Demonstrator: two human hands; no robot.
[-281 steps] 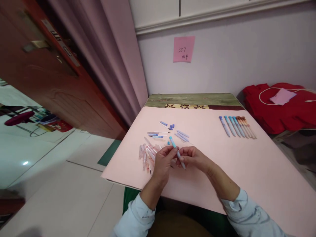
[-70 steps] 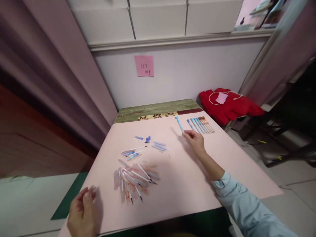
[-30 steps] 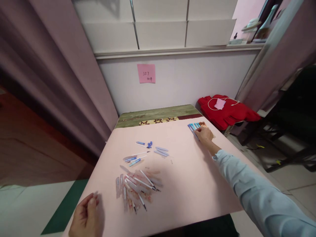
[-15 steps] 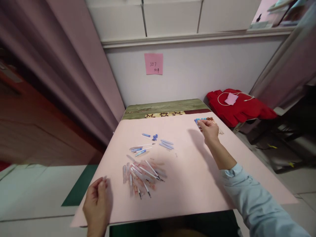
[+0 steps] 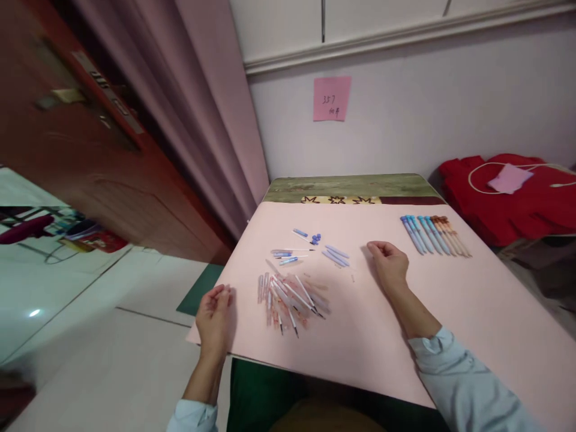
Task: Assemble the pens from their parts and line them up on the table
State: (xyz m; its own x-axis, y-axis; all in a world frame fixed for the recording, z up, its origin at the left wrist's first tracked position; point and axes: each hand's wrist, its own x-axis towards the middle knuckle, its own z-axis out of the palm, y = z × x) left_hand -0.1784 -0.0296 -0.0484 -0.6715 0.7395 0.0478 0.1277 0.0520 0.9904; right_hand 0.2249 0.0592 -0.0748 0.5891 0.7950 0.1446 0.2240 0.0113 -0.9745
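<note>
My left hand (image 5: 213, 321) rests at the left edge of the pink-covered table (image 5: 351, 348), its fingers curled with nothing visible in them. Over the middle right, my right hand (image 5: 390, 264) is closed, thumb against fingers, and no object shows in it. Beyond it, to the right, lies a neat row of assembled pens (image 5: 434, 235) with blue and brown tops. Between my hands is a loose pile of clear pen barrels and white refills (image 5: 294, 303). Behind the pile are blue pen barrels (image 5: 335, 255), small blue caps (image 5: 316, 239) and other blue pen parts (image 5: 288, 257).
A red cloth (image 5: 477, 204) with a white cable and a pink paper lies beyond the table's right corner. A pink note (image 5: 332, 99) is stuck on the wall. At left are a curtain (image 5: 220, 108) and a wooden door (image 5: 121, 174).
My right hand has left the pen row and drawn back toward the middle of the table. My left hand stays by the left edge. The view has turned left.
</note>
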